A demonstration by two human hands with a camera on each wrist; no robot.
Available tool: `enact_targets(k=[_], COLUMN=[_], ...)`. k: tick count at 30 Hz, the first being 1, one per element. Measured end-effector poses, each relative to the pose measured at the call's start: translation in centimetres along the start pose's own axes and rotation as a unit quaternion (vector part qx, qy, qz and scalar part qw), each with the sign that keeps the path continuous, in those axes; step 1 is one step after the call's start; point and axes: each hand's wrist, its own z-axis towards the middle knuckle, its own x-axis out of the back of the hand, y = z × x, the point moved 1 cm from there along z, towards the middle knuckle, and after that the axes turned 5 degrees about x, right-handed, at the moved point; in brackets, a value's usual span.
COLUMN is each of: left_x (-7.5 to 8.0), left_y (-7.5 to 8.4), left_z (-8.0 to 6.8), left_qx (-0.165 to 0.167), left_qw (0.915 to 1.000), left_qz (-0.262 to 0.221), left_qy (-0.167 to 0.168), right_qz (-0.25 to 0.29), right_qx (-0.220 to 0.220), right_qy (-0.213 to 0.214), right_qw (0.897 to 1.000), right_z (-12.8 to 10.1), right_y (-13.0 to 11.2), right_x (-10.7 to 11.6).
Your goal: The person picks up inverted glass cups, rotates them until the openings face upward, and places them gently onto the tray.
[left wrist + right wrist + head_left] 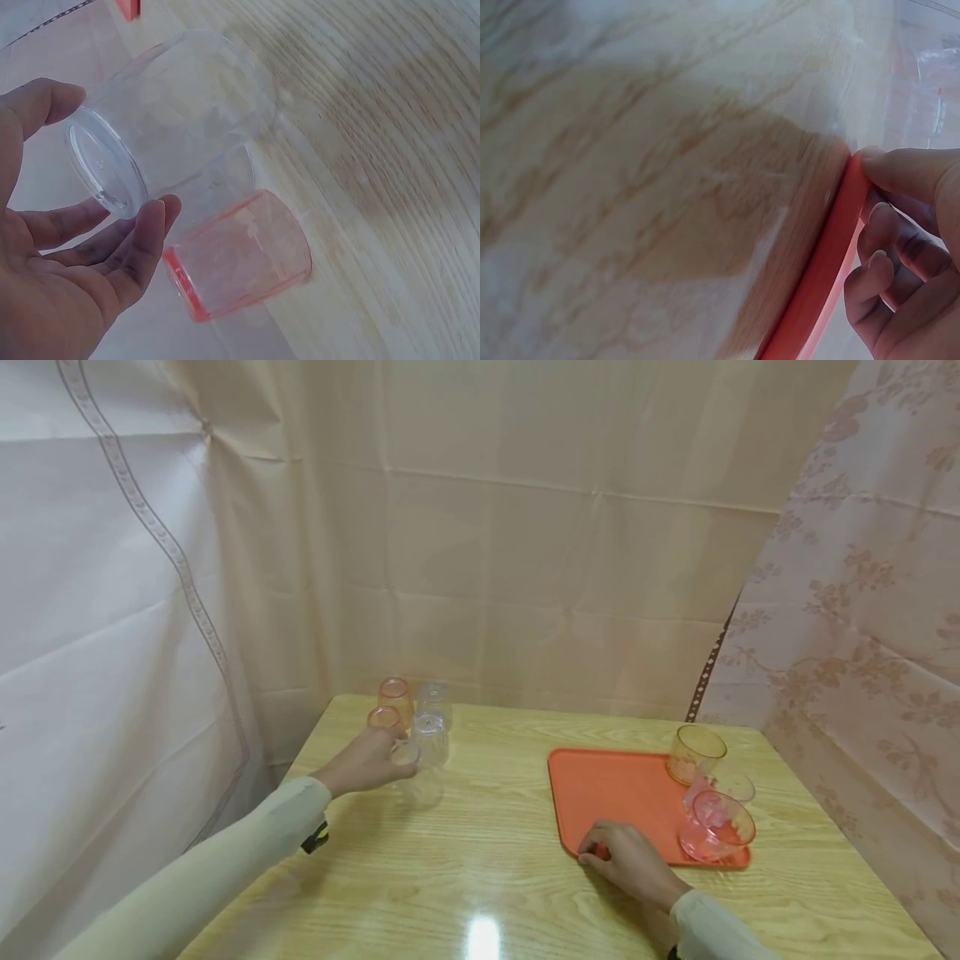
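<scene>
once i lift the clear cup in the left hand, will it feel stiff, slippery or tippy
The clear cup would probably feel stiff: its base looks evenly round, not squashed. It may be slippery, since its surface looks smooth and glossy. The left grip pinches only its base end, so it might tilt.

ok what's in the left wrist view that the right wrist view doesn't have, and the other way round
Only left wrist: the left hand pinching a clear cup by its base, with a pink-tinted cup beside it.

Only right wrist: the right hand pinching the red-orange tray's rim, plus faint see-through shapes at upper right, too unclear to name.

Both: the wood-grained table; a red-orange corner at left wrist's top may be the tray.
</scene>
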Motion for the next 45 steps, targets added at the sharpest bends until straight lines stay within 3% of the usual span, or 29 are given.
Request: enact_targets(k=[15,29,45], left_x=[-1.0,-3.0,-5.0], left_y=[1.6,2.4,3.6], left_z=[0.6,1.3,1.9], left_qx=[0.008,0.000,0.014], left_qw=[0.9985,0.9944,0.9867], left_qz=[-0.049,-0.099,-0.151], left_qy=[-0.024,-0.036,-0.059], right_qz=[-0.001,-0.003,0.009], right_qx=[0.005,-0.008,-0.022], right_qy=[0.011,-0.004,-0.020], right_qw=[1.000,1.000,1.000], right_z=[-0.1,0.1,0.3], right_y=[-0.1,0.0,-0.3], right_x=[0.0,0.1,0.5])
